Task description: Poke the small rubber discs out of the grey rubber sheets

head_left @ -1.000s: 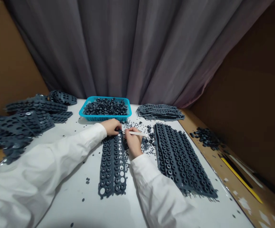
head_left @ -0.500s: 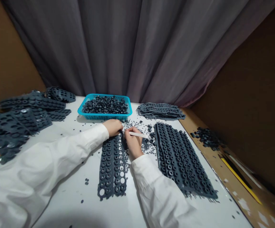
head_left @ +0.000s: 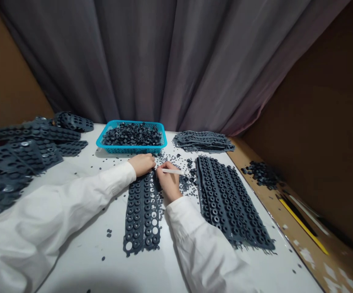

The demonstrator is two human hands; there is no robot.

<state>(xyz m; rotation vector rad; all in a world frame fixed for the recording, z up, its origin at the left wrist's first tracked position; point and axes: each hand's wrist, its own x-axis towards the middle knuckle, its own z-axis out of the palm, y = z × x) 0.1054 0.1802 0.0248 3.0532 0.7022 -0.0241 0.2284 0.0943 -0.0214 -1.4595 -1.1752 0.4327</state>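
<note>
From here I see little change: the right hand (head_left: 169,182) still pinches the stick (head_left: 173,171) by the far end of the strip (head_left: 142,215) on the bench (head_left: 81,252), where the left hand (head_left: 142,165) stays curled, its grip too hidden to tell, so work remains there.

Two hands (head_left: 142,164) (head_left: 169,181), one held white stick (head_left: 173,171), one blue basket (head_left: 130,149), one yellow stick (head_left: 303,226)
</note>
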